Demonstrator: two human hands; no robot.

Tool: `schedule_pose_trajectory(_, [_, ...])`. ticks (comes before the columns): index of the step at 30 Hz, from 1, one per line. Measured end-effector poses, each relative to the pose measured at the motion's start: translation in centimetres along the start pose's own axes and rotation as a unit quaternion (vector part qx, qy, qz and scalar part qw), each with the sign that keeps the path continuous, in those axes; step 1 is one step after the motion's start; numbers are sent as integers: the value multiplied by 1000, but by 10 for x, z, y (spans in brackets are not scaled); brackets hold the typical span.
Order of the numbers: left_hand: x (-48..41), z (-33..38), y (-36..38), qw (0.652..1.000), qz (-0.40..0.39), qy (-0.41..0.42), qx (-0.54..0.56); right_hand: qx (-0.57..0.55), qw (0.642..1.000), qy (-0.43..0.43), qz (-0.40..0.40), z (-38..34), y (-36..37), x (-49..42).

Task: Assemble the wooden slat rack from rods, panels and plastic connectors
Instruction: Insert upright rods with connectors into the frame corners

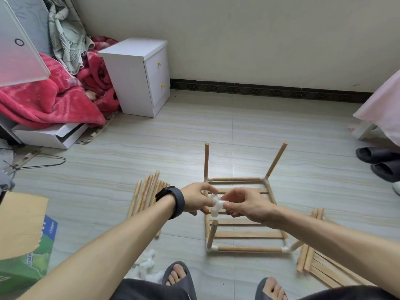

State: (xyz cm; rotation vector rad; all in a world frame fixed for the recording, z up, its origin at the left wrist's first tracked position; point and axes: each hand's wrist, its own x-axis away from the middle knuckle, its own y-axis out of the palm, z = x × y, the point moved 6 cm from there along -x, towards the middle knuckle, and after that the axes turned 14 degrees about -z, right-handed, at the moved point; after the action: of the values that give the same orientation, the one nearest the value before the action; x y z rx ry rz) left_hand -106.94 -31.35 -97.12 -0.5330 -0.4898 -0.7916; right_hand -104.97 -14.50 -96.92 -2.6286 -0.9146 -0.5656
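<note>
**A:** Both hands meet in mid-air. The left hand (198,200) pinches one end of a white plastic connector (217,205), and the right hand (246,205) pinches the other end, fingers curled round it.

**B:** Dark wristband (173,200) on the left arm there. Where's that connector sitting against the build?

**A:** It's held over the near-left part of the rack frame (244,234), which stands on the floor. Slats run across the base, with white joints at the corners. Rods stand up at both far corners and at the near-left one.

**B:** And around it?

**A:** Loose rods (147,191) lie bundled just left of the frame, and the slat panels (320,265) are stacked to its right. Spare connectors (147,265) sit by the left foot. A white nightstand (138,79) stands at the far wall, with a red blanket (54,98) beside it.
</note>
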Motion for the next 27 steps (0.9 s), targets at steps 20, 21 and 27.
schedule_pose_trajectory(20, [-20,-29,11,999,-14,-43,-11,238,971,18,-14,16,3,-6])
schedule_pose_trajectory(21, [-20,-30,11,999,-19,-45,-7,244,969,19,-16,14,3,-6])
schedule_pose_trajectory(27, [-18,-33,20,996,-44,-68,-40,286,957,28,-38,10,7,-6])
